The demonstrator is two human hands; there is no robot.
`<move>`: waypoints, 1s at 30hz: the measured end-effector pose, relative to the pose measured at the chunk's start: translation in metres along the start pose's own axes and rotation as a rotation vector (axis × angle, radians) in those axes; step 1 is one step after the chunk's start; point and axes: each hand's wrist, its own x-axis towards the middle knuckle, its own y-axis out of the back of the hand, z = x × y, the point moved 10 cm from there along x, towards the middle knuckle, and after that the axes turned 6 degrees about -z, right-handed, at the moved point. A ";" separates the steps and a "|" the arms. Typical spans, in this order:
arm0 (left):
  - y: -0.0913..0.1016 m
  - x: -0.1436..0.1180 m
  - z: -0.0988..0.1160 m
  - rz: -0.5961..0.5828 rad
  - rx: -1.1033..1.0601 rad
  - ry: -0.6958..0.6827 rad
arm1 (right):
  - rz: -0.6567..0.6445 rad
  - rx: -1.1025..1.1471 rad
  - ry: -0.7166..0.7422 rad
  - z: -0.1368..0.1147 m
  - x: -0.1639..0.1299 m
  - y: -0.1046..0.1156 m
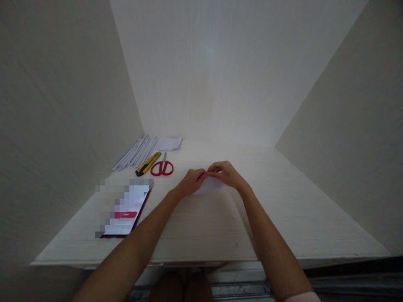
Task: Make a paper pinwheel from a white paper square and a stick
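We find a thin, flat piece of white paper (209, 187) between and just below the two bare hands, mostly hidden by the fingers; the left hand (190, 182) has thumb and fingertips pinched together on its far edge; the right hand (228, 173) pinches close beside, fingertips nearly meeting the left's, remaining fingers loosely curled; whether the sheet is folded beneath them we cannot tell. We judge it very light, limp across its face, stiffer along any crease; dry and slightly slick, likely to skid over the smooth whitewashed wooden tabletop (283, 201) if pushed; easily creased or torn by an uneven pull; best held, we think, at the edge between thumb and forefinger pads, near each corner, with little pressure. Beyond and left of the left hand lie red-handled metal scissors (162, 168), blades pointing away; just left of those, a yellow and black plastic utility knife (148, 164); farther off the same way, a bundle of narrow white paper strips (137, 153) and a small stack of white paper sheets (170, 144); nearer, left of the left forearm, a red-edged, bright-screened device (124, 226), partly pixelated.
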 end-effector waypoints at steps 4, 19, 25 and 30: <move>0.003 -0.001 -0.002 0.010 0.011 -0.010 | -0.023 0.015 0.053 -0.006 0.003 -0.004; -0.012 -0.002 -0.013 -0.089 -0.239 0.076 | 0.120 -0.109 0.070 0.000 -0.001 -0.001; -0.022 -0.002 -0.027 -0.109 -0.587 0.158 | 0.328 -0.120 0.096 0.001 -0.011 0.025; -0.006 -0.001 -0.034 0.073 -0.733 0.118 | 0.533 -0.118 0.109 0.003 -0.021 0.045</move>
